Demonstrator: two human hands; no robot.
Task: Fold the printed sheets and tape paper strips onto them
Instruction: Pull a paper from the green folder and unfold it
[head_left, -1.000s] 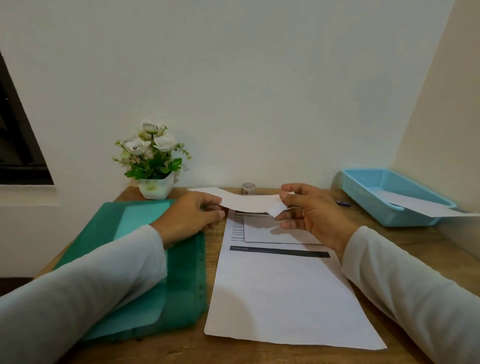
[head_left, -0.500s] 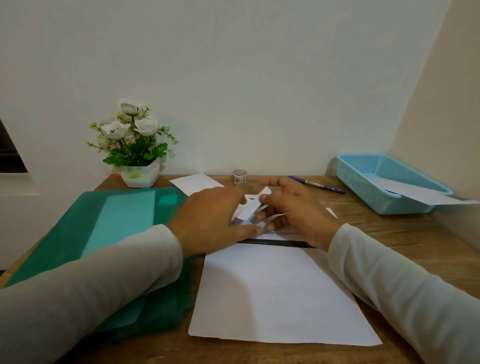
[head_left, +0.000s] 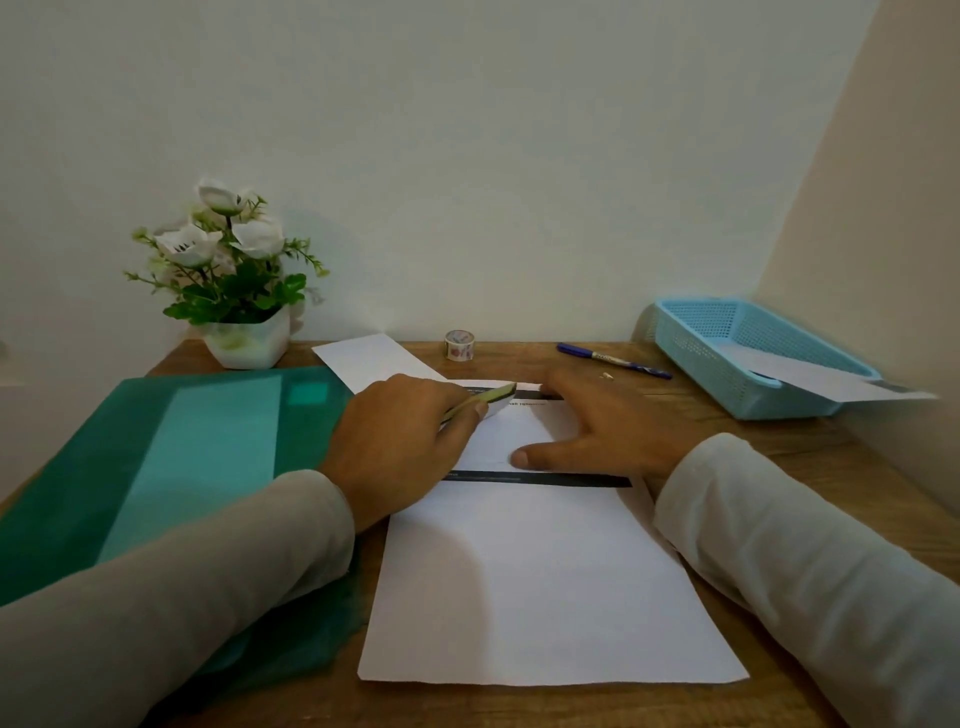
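A printed sheet (head_left: 545, 582) lies on the desk in front of me, its top part folded down over a dark printed band (head_left: 540, 479). My right hand (head_left: 608, 431) rests flat on the folded part with fingers spread and the thumb near the band. My left hand (head_left: 410, 436) pinches a thin paper strip (head_left: 485, 400), seen edge-on and pale green, just above the fold's far edge. Another white paper piece (head_left: 374, 358) lies behind the left hand. A small tape roll (head_left: 460, 344) stands by the wall.
A green plastic folder (head_left: 182, 467) covers the desk's left side under my left forearm. A potted white flower (head_left: 244, 338) stands at the back left. A blue pen (head_left: 613, 359) lies at the back right, beside a blue basket (head_left: 748, 358) holding a sheet (head_left: 831, 382).
The strip held up between both hands came down to the sheet. My right hand let go of it and spread flat on the fold. The left hand still pinches the strip.
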